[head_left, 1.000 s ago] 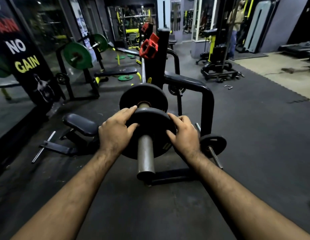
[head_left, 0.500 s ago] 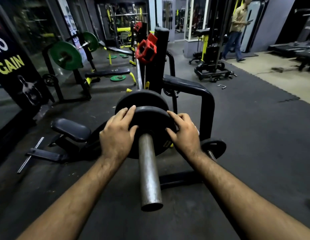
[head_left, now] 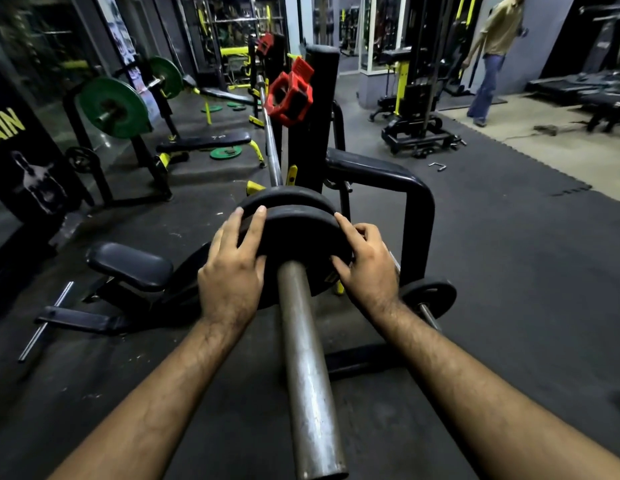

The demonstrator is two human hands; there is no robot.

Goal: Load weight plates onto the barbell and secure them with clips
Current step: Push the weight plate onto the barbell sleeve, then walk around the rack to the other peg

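Plates sit on the barbell sleeve [head_left: 307, 358]: a black near plate [head_left: 294, 244] just in front of a second black plate [head_left: 284, 195]. Left hand [head_left: 232, 271] grips its left rim, fingers spread over the edge; right hand [head_left: 367, 265] grips the right rim, fingers curled. Red clips [head_left: 289, 95] hang on the rack post [head_left: 312, 133] behind.
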